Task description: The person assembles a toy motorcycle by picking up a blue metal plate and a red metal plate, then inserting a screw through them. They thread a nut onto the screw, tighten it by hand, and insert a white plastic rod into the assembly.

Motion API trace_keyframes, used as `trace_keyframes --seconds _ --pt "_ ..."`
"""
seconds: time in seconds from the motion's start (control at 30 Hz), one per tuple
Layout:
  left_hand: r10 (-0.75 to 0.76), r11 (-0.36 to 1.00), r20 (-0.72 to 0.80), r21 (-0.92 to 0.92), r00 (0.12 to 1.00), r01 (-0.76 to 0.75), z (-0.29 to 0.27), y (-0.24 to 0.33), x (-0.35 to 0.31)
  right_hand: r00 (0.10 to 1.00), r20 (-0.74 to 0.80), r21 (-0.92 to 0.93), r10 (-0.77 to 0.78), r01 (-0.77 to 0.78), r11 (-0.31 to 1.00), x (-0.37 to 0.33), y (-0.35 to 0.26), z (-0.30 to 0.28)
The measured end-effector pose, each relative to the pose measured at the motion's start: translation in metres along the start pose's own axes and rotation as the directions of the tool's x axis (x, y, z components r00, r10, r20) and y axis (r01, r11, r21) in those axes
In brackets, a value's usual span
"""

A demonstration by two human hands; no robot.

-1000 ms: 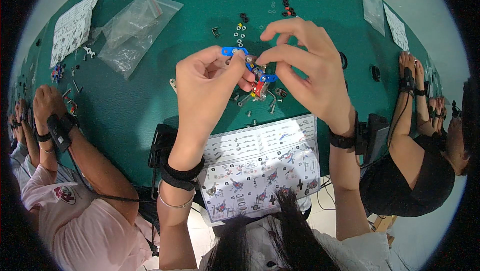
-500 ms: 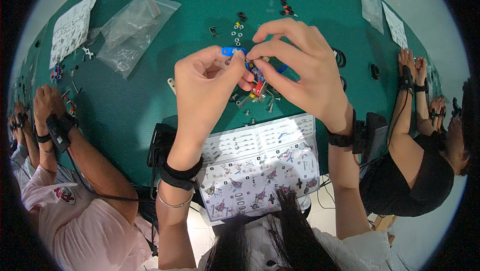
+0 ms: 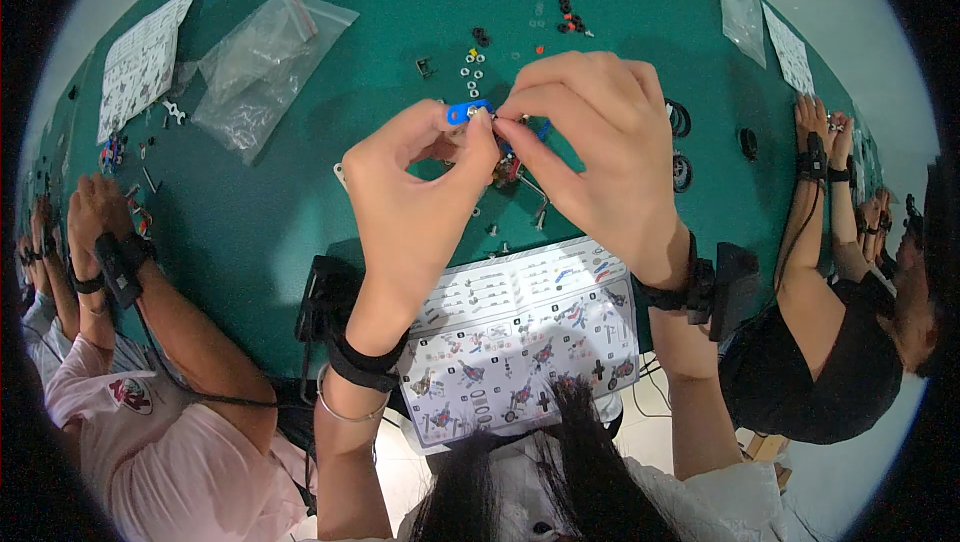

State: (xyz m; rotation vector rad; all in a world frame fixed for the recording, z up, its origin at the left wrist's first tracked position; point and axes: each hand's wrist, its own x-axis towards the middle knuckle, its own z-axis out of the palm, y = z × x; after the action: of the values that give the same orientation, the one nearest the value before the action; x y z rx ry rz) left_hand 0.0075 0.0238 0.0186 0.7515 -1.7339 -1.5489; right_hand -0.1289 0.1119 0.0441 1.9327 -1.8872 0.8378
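Observation:
Between the thumb and bent forefinger of my left hand (image 3: 408, 177), a small blue perforated strip (image 3: 460, 114) is pinched, with a silvery nut or screw head showing near my thumb tip. My right hand (image 3: 605, 147) meets it at the strip's right end, thumb and forefinger pressed together. Whatever they grip there is too small and covered to name. Red, blue and metal parts (image 3: 508, 170) show below and between my hands, mostly hidden by fingers. Beyond my fingertips lie several silver nuts (image 3: 473, 89). Closer to me are some screws (image 3: 493, 230).
A printed instruction sheet (image 3: 470, 317) lies at the table's near edge. Clear plastic bag (image 3: 255, 92) at left, black tyres (image 3: 682, 172) at right, small black rings (image 3: 482, 37) farther back. Other people's hands (image 3: 97, 207) work to the left and right (image 3: 812, 122).
The blue strip now tilts up slightly at its right end. My right fingertips have drawn closer together against it. My hands now cover more of the red and metal parts below.

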Motion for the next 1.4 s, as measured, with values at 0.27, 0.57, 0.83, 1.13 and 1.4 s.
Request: trace_keyframes --seconds 0.27,0.57,0.83,1.13,1.4 --pt "0.136 0.990 -0.072 0.041 0.988 -0.134 0.002 -0.001 -0.001 0.987 -0.011 0.094 0.161 -0.159 0.983 -0.001 -0.007 0.000" --pt "0.052 0.998 -0.038 0.032 0.998 -0.050 0.000 -0.001 0.000 0.999 0.027 -0.024 -0.044 0.045 0.999 -0.003 0.002 0.004" --pt "0.107 0.992 -0.111 0.079 0.988 -0.098 0.003 -0.004 -0.002 0.995 -0.029 0.121 0.097 -0.092 0.988 -0.002 -0.006 0.013" --pt "0.315 0.925 -0.167 0.272 0.934 -0.263 0.005 -0.007 -0.003 0.895 0.143 0.371 0.423 -0.444 0.815 -0.001 -0.013 0.007" --pt "0.115 0.992 -0.106 0.069 0.988 -0.108 0.004 -0.003 0.000 0.997 -0.011 -0.017 0.073 -0.073 0.997 -0.001 -0.004 0.002"
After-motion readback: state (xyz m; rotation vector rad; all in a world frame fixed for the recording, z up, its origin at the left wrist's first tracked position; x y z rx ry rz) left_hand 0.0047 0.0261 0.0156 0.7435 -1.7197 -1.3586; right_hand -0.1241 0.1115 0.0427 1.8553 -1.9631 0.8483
